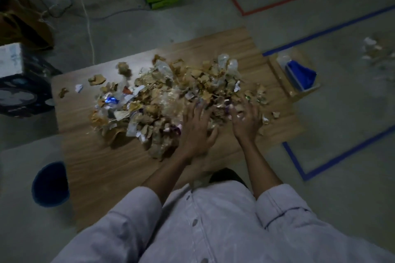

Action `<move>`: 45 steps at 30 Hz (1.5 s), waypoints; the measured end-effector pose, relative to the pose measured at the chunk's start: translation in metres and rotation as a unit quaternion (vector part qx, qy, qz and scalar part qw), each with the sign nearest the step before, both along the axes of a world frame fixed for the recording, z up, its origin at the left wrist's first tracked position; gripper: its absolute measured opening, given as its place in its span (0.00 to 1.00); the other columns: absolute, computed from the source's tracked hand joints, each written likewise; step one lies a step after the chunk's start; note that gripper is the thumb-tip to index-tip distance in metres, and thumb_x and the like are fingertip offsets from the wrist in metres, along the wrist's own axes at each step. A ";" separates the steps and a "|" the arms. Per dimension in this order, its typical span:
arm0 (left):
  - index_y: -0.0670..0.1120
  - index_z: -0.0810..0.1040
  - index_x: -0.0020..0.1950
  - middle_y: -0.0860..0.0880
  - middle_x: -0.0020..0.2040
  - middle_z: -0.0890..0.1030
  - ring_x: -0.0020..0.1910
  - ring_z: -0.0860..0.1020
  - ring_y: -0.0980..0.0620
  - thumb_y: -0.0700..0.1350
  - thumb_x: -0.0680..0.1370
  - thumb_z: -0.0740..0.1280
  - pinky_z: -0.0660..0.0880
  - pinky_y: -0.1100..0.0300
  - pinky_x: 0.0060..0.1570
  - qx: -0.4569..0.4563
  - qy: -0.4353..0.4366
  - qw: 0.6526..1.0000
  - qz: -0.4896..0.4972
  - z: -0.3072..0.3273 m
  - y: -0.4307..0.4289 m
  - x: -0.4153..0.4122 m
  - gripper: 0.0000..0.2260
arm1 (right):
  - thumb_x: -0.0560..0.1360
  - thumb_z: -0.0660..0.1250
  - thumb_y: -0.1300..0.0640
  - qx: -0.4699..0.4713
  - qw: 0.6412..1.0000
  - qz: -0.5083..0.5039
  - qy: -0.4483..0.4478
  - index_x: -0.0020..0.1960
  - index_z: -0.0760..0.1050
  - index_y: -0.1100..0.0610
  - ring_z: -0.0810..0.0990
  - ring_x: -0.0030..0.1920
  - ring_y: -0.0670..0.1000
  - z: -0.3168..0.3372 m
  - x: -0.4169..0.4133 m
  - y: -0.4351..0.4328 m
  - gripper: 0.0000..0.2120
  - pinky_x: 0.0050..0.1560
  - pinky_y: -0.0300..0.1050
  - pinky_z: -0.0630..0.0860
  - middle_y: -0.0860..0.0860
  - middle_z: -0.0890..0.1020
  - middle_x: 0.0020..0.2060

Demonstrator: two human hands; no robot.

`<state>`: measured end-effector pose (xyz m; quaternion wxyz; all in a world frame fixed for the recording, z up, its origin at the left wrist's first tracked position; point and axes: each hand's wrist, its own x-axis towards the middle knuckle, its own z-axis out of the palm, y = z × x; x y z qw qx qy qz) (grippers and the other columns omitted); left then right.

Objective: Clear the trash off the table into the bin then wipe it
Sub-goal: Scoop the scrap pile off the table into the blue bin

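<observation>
The left hand (197, 128) and right hand (245, 118) lie side by side, fingers spread on the near right edge of the trash pile (162, 96) — nothing gripped. The pile sits mid-way across the table (96, 166), with the bin (50, 184) beside its left edge. The scraps look light and loose — scoop from the edges with cupped palms.

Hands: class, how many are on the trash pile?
2. The left hand rests spread on the near right part of the pile; the right hand rests at its right edge. No other hand shows.
</observation>
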<state>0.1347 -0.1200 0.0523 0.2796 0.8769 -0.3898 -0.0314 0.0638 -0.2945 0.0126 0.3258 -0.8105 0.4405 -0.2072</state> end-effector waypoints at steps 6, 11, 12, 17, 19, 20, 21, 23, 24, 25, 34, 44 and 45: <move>0.52 0.59 0.82 0.45 0.83 0.54 0.82 0.46 0.42 0.65 0.75 0.61 0.26 0.38 0.71 0.185 0.024 0.982 -0.015 -0.038 -0.055 -0.010 0.37 | 0.51 0.67 0.14 0.197 0.968 -0.140 0.068 0.75 0.47 0.23 0.56 0.81 0.60 -0.081 -0.032 -0.068 0.57 0.77 0.67 0.58 0.53 0.56 0.82; 0.53 0.59 0.81 0.43 0.83 0.54 0.81 0.47 0.40 0.67 0.70 0.58 0.44 0.39 0.78 0.152 0.177 0.970 0.070 -0.047 -0.075 0.004 0.41 | 0.58 0.68 0.18 0.157 0.971 0.017 0.180 0.78 0.55 0.30 0.41 0.82 0.55 -0.052 0.005 -0.055 0.52 0.79 0.62 0.39 0.53 0.47 0.83; 0.51 0.61 0.81 0.42 0.82 0.56 0.81 0.49 0.39 0.65 0.71 0.60 0.47 0.39 0.78 0.143 0.189 0.968 0.082 -0.047 -0.078 0.005 0.39 | 0.62 0.67 0.20 0.139 0.971 0.051 0.187 0.78 0.57 0.32 0.41 0.82 0.56 -0.055 0.009 -0.052 0.49 0.79 0.62 0.39 0.54 0.47 0.83; 0.44 0.70 0.75 0.40 0.72 0.71 0.72 0.69 0.38 0.61 0.70 0.62 0.67 0.43 0.70 0.092 0.235 0.962 0.105 -0.045 -0.087 0.013 0.36 | 0.69 0.66 0.51 0.079 0.971 0.178 0.141 0.75 0.72 0.47 0.48 0.83 0.60 -0.063 0.022 -0.041 0.33 0.80 0.63 0.47 0.55 0.58 0.82; 0.42 0.71 0.74 0.39 0.69 0.73 0.68 0.71 0.39 0.63 0.69 0.61 0.68 0.47 0.67 0.089 0.239 0.960 0.117 -0.045 -0.088 0.013 0.38 | 0.67 0.69 0.62 0.110 0.967 0.204 0.107 0.72 0.76 0.54 0.51 0.82 0.61 -0.064 0.028 -0.037 0.32 0.81 0.60 0.47 0.56 0.63 0.80; 0.42 0.71 0.74 0.39 0.69 0.74 0.67 0.72 0.39 0.62 0.69 0.62 0.68 0.49 0.65 0.078 0.240 0.960 0.121 -0.044 -0.088 0.012 0.38 | 0.67 0.68 0.67 0.138 0.965 0.204 0.085 0.70 0.77 0.58 0.54 0.82 0.61 -0.063 0.030 -0.033 0.31 0.81 0.60 0.49 0.57 0.66 0.79; 0.42 0.72 0.73 0.39 0.68 0.74 0.67 0.72 0.39 0.61 0.69 0.63 0.68 0.49 0.65 0.059 0.247 0.959 0.128 -0.041 -0.088 0.011 0.37 | 0.70 0.67 0.70 0.172 0.964 0.196 0.059 0.69 0.77 0.61 0.57 0.81 0.61 -0.060 0.033 -0.028 0.28 0.80 0.60 0.54 0.58 0.69 0.77; 0.40 0.70 0.74 0.39 0.71 0.73 0.69 0.71 0.40 0.56 0.71 0.63 0.67 0.48 0.69 0.013 0.278 0.948 0.153 -0.036 -0.089 0.009 0.35 | 0.79 0.64 0.69 0.262 0.950 0.169 0.015 0.71 0.75 0.63 0.67 0.76 0.58 -0.042 0.043 -0.021 0.21 0.76 0.52 0.64 0.59 0.73 0.73; 0.39 0.69 0.75 0.38 0.73 0.71 0.71 0.69 0.40 0.55 0.71 0.62 0.65 0.48 0.72 -0.007 0.299 0.939 0.169 -0.033 -0.089 0.008 0.34 | 0.82 0.62 0.66 0.309 0.937 0.161 0.005 0.73 0.73 0.63 0.70 0.74 0.55 -0.029 0.048 -0.017 0.20 0.73 0.45 0.66 0.59 0.74 0.73; 0.39 0.68 0.76 0.38 0.75 0.69 0.73 0.67 0.40 0.55 0.73 0.61 0.64 0.46 0.74 -0.023 0.317 0.930 0.186 -0.028 -0.089 0.008 0.34 | 0.84 0.61 0.64 0.343 0.925 0.162 -0.001 0.75 0.70 0.63 0.71 0.72 0.53 -0.018 0.052 -0.014 0.20 0.69 0.40 0.66 0.58 0.74 0.73; 0.51 0.67 0.76 0.45 0.78 0.64 0.78 0.60 0.43 0.56 0.76 0.60 0.55 0.35 0.76 -0.053 0.132 0.912 0.384 0.022 -0.040 0.007 0.29 | 0.76 0.71 0.41 0.038 0.949 0.307 -0.052 0.51 0.84 0.48 0.80 0.51 0.45 0.032 0.053 -0.042 0.12 0.50 0.44 0.76 0.45 0.84 0.49; 0.64 0.57 0.79 0.48 0.84 0.43 0.81 0.43 0.39 0.69 0.72 0.70 0.50 0.23 0.71 0.014 0.235 0.871 0.431 -0.029 -0.058 0.015 0.39 | 0.70 0.70 0.30 0.215 0.960 0.001 0.181 0.79 0.62 0.41 0.75 0.65 0.62 -0.025 0.043 -0.131 0.41 0.61 0.56 0.71 0.54 0.74 0.71; 0.63 0.58 0.79 0.48 0.84 0.43 0.81 0.44 0.39 0.69 0.72 0.70 0.51 0.23 0.70 0.022 0.240 0.870 0.429 -0.032 -0.062 0.017 0.39 | 0.69 0.69 0.28 0.216 0.956 0.029 0.199 0.77 0.64 0.41 0.74 0.67 0.62 -0.033 0.046 -0.127 0.41 0.62 0.55 0.71 0.54 0.74 0.72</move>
